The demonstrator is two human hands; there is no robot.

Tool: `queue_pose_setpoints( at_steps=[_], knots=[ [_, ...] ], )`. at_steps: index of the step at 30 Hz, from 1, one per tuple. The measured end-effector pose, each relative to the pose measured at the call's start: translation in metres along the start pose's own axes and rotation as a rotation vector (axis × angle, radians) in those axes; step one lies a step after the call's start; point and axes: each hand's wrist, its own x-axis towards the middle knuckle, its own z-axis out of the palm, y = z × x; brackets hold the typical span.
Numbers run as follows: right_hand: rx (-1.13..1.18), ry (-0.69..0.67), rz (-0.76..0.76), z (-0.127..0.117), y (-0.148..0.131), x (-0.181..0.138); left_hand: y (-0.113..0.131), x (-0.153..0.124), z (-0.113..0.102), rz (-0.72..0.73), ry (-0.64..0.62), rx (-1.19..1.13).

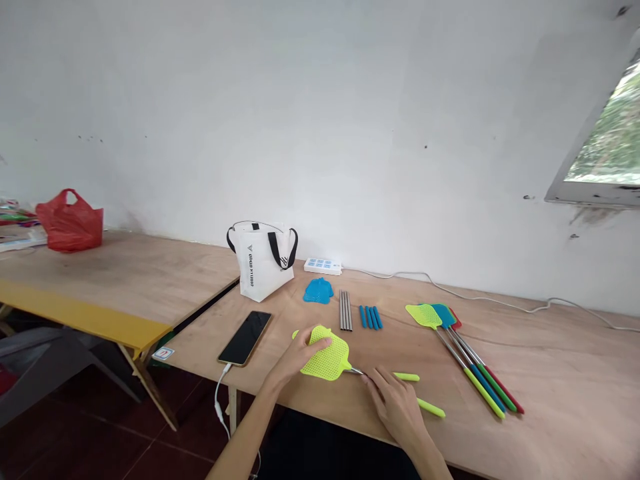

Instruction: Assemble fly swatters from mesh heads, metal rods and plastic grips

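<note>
My left hand (295, 357) is closed on the edge of a yellow-green perforated fly swatter head (329, 360), thumb on top. A thin metal rod (356, 371) runs from the head's neck to my right hand (397, 403), whose fingers are closed round it; the rod's far end is hidden under that hand. Two yellow-green handle grips, one farther back (407, 377) and one nearer (431, 408), lie just right of my right hand. Beyond my hands are stacked blue swatter heads (318, 291), several metal rods (345, 311) and several blue handle grips (371, 317).
Several whole fly swatters (470, 360) lie fanned at the right. To the left are a charging phone (246, 338) and a white bag (263, 267). A power strip (323, 266) sits by the wall, its cord trailing right. A red plastic bag (70, 223) stands on another table.
</note>
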Motion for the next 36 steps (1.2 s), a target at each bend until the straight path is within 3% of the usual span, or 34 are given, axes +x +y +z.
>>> queue_pose_setpoints(
  at_steps=[4,8,14,19,22,27,32,36],
  knots=[
    [0.006,-0.043,-0.068,0.000,-0.002,0.001,-0.006,0.000,0.002,-0.096,0.043,-0.054],
    [0.000,-0.025,-0.075,0.002,0.004,-0.001,-0.013,0.001,0.016,-0.066,0.057,-0.103],
    [0.028,-0.038,-0.094,0.002,0.009,-0.003,-0.022,0.002,0.023,0.050,-0.079,-0.069],
    [0.052,-0.064,-0.088,0.003,0.005,-0.002,-0.028,0.005,0.016,-0.063,-0.073,-0.132],
    [0.013,-0.041,-0.104,0.003,0.001,0.001,-0.024,0.006,0.006,-0.086,0.002,-0.027],
    [-0.079,0.022,-0.010,0.004,0.002,0.003,-0.017,0.008,-0.030,-0.048,0.000,0.149],
    [-0.120,0.000,0.070,0.013,0.012,-0.002,-0.022,0.011,-0.069,0.107,0.237,0.501],
    [-0.032,-0.075,0.074,0.015,0.018,-0.005,-0.025,0.009,-0.070,0.054,0.346,0.876]
  ],
)
